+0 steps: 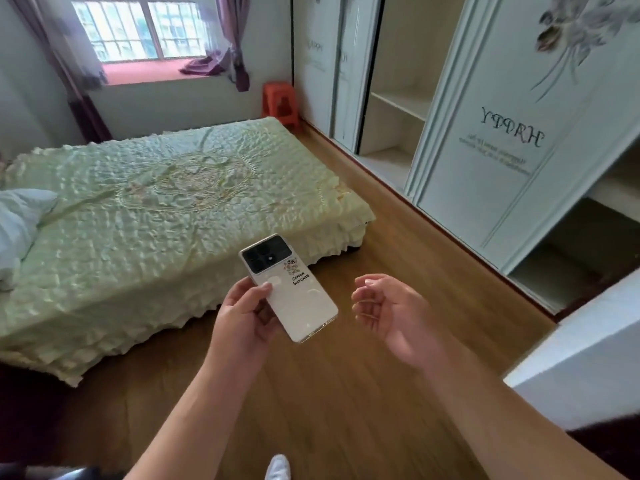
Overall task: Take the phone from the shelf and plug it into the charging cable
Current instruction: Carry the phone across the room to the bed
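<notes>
With the phone (289, 287) gripped in my left hand (242, 318), my right hand (388, 311) empty and loosely open, I judge fetching done; finding the unseen charging cable comes next.

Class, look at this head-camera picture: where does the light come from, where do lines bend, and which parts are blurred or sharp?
Head view: daylight enters through the window, washing out its panes; the wide lens bows the wardrobe door and tilts the room; the frame's bottom corners smear dark; the phone in the left hand is sharp enough to read its printed label; the right hand, open, is slightly soft.
</notes>
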The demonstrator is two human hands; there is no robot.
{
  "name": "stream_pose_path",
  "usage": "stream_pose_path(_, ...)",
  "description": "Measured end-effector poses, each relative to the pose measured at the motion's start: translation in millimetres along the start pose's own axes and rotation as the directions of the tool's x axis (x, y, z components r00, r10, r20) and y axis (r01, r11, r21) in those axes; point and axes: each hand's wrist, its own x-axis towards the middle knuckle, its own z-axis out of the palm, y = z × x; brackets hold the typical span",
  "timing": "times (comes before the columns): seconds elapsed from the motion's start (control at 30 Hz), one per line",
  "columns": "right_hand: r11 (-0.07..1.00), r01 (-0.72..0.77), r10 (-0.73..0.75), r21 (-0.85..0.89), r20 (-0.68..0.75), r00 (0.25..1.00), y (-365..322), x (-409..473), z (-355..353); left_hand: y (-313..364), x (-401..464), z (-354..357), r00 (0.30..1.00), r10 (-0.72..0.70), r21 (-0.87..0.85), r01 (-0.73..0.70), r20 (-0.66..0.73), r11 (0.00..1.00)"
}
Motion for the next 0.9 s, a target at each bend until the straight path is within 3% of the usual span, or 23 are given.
stream_pose_path(0.3, 0.99, 0.138, -0.136, 0.001, -0.152, 0.979, -49, 94, 16, 47, 145, 57, 0.972, -0.151, 0.013, 0.151, 0.181, 0.988)
stream_pose_path(0.6, 0.978, 0.204, -0.185, 0.041, -0.279, 0.942, -90, 193, -36, 20, 257, 136, 0.946, -0.248, 0.101, 0.231, 0.207, 0.968)
stream_pose_path(0.9, 0.969, 0.175, -0.119, 0.173, -0.293, 0.949, -153, 343, -124, -17, 398, 231, 0.955, -0.271, 0.138, 0.254, 0.119, 0.957)
